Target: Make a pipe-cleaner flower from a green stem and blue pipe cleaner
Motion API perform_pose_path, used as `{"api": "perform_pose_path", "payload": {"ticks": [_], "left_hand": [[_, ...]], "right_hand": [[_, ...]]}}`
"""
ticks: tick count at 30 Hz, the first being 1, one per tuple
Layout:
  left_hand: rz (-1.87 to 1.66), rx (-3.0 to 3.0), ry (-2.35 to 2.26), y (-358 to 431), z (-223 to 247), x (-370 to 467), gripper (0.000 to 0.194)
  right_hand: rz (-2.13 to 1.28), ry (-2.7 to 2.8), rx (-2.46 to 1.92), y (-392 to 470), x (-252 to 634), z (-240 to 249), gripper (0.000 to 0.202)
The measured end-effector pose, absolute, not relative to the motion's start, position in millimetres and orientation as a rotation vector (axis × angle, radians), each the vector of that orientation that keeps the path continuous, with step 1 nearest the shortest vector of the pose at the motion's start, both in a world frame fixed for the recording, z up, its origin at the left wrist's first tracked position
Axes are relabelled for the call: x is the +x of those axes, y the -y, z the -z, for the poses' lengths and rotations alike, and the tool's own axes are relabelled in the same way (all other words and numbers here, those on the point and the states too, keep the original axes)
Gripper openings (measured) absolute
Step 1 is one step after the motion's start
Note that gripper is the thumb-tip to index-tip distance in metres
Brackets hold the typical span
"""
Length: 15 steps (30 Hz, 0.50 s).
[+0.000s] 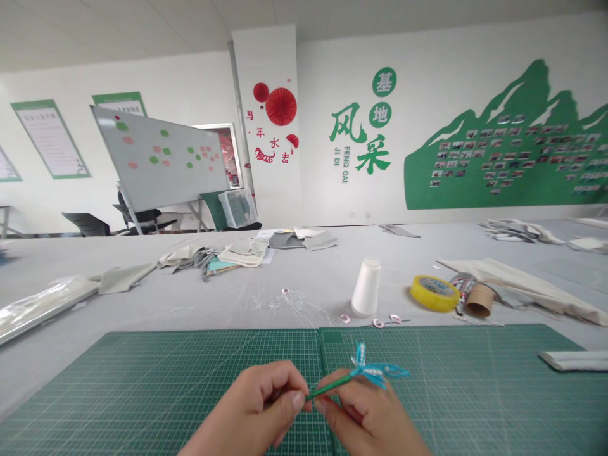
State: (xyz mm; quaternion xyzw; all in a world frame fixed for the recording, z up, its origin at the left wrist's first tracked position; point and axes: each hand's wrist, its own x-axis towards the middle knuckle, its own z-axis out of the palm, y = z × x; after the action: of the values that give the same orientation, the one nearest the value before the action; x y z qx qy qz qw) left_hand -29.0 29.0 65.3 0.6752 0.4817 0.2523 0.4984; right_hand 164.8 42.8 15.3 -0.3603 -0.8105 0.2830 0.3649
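A small craft flower (375, 371) with blue looped petals and pale beads has a thin green stem (335, 387). It is held slanted above the seam between two green cutting mats (190, 373), its petals pointing to the right. My left hand (263, 402) is closed, pinching the lower end of the stem between thumb and forefinger. Close beside it, my right hand (365, 415) is also closed, with thumb and finger at the stem and the petals lying over its knuckles. The very tip of the stem is hidden by my left fingers.
Beyond the mats stands a white thread cone (366, 288), with small pinkish rings (378, 323) near its base. Yellow tape (434, 293) and a brown cardboard roll (479, 300) lie to its right. Loose thread (289, 305) and fabric scraps (244, 251) are scattered on the grey table (190, 316).
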Motion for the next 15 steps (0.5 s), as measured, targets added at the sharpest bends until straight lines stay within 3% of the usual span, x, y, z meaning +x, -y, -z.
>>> {"api": "perform_pose_path", "payload": {"ticks": [12, 15], "left_hand": [[-0.579, 1.777, -1.163, -41, -42, -14, 0.024], [-0.625, 1.78, -1.127, -47, -21, -6, 0.024]], "right_hand": [[-0.887, 1.95, -1.159, -46, 160, 16, 0.013], [-0.894, 1.889, -1.146, -48, 165, 39, 0.024]]}}
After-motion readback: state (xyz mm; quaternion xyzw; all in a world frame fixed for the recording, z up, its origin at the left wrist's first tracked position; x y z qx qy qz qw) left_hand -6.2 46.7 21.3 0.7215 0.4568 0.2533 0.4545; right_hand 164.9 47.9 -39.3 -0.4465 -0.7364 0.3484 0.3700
